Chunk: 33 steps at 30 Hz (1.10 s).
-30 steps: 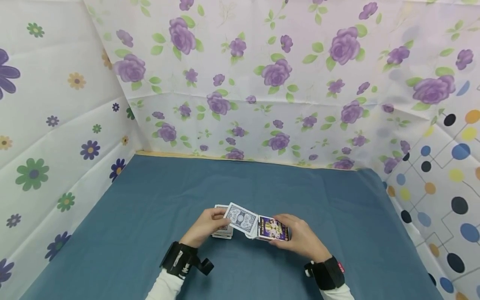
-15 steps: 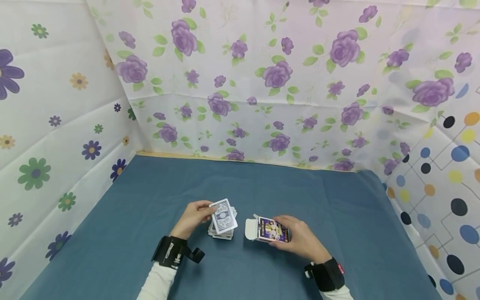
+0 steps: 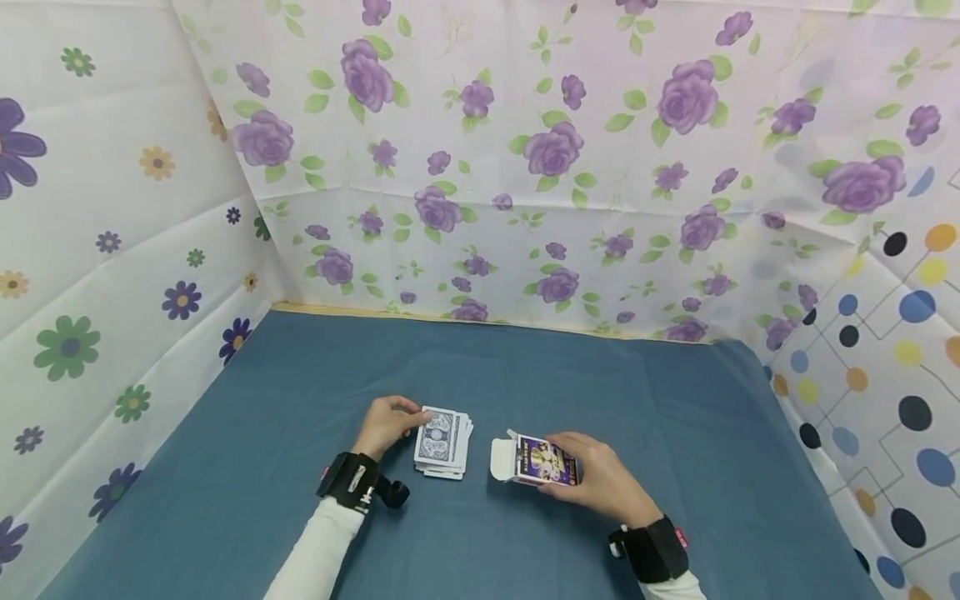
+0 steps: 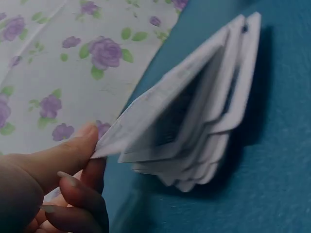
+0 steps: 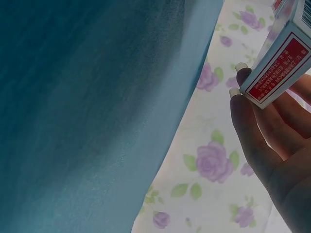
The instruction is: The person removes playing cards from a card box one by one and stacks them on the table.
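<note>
My left hand [image 3: 386, 427] pinches the edge of a blue-backed playing card [image 3: 437, 435] over a loose pile of cards. In the left wrist view the held card [image 4: 150, 109] slants above the pile of cards [image 4: 206, 160], its far end meeting the pile and the pinched end raised. Thumb and forefinger grip its near corner. To the right, my right hand [image 3: 603, 475] holds a purple-fronted card box [image 3: 547, 461] by its closed end. The box's white flap stands out toward the pile. The right wrist view shows a red label on the card box [image 5: 279, 68].
A blue cloth [image 3: 525, 533] covers the table. Floral sheets [image 3: 555, 150] hang behind it and at the left, with a dotted sheet [image 3: 885, 400] at the right. Both wrists wear black straps [image 3: 652, 550].
My left hand has drawn the card leftward out of the box's open end and brought it down over the pile. The right hand and box have stayed put.
</note>
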### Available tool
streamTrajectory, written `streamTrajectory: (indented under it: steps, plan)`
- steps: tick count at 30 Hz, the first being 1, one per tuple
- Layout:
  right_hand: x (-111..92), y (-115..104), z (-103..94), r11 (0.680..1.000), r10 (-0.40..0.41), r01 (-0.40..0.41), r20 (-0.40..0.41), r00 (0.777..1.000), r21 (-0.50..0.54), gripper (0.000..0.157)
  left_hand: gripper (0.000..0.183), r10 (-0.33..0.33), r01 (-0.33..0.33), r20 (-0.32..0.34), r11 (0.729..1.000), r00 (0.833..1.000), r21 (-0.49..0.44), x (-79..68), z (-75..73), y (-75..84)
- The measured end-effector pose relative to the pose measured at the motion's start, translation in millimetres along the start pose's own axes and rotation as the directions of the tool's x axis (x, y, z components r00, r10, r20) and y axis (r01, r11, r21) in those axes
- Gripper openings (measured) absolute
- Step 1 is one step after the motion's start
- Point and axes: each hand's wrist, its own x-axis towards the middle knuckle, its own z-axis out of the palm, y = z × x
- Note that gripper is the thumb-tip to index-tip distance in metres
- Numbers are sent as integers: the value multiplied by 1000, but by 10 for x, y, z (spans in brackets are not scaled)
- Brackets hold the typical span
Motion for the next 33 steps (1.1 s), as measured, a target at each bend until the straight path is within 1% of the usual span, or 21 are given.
streamTrajectory:
  steps: [2, 5, 6, 9, 12, 16, 18, 22, 24, 26, 28, 29, 30, 31, 33]
  plan:
    - [-2, 8, 10, 1000, 3, -3, -1, 1000, 0, 66, 24, 12, -12, -23, 1000, 1000, 29, -4, 26, -6]
    - [-3, 13, 17, 1000, 5, -5, -2, 1000, 1, 65, 21, 77, -71, -61, 993, 995, 92, -27, 52, -2]
    - [-2, 15, 20, 1000, 3, -3, -4, 1000, 3, 65, 21, 109, -99, -75, 988, 991, 121, -39, 59, 6]
    - [4, 17, 22, 1000, -11, 11, -11, 1000, -1, 65, 19, 167, -147, -102, 974, 981, 175, -49, 78, 17]
    - [9, 16, 23, 1000, -19, 18, -14, 1000, -4, 66, 20, 164, -140, -108, 970, 981, 198, -37, 100, 24]
    - [10, 13, 25, 1000, -12, 12, -11, 1000, 0, 65, 21, 129, -105, -100, 972, 987, 212, 1, 137, 13]
    - [13, 13, 23, 1000, -7, 7, -7, 1000, 7, 66, 21, 127, -103, -97, 970, 987, 221, 12, 152, 4]
    - [22, 21, 18, 1000, -3, 3, -1, 1000, 3, 66, 22, 155, -123, -108, 957, 982, 261, -16, 164, 27]
    - [25, 27, 19, 1000, -4, 4, -1, 1000, 0, 66, 23, 190, -149, -121, 947, 974, 286, -71, 169, 81]
    - [24, 31, 21, 1000, -8, 8, -2, 1000, -3, 66, 24, 234, -190, -120, 935, 965, 299, -162, 187, 172]
    - [18, 31, 22, 1000, -12, 12, -4, 1000, 1, 66, 22, 289, -257, -73, 923, 955, 287, -290, 238, 293]
    - [17, 34, 26, 1000, -16, 16, -5, 1000, 2, 67, 20, 316, -297, -29, 916, 948, 269, -361, 277, 362]
    - [16, 32, 27, 1000, -22, 22, -9, 1000, 3, 67, 19, 344, -339, 26, 906, 939, 251, -433, 325, 430]
    - [18, 31, 29, 1000, -30, 30, -14, 999, 3, 67, 17, 371, -382, 91, 896, 924, 227, -500, 379, 490]
    - [26, 27, 33, 999, -38, 38, -22, 999, 12, 66, 15, 416, -454, 210, 871, 885, 186, -612, 501, 581]
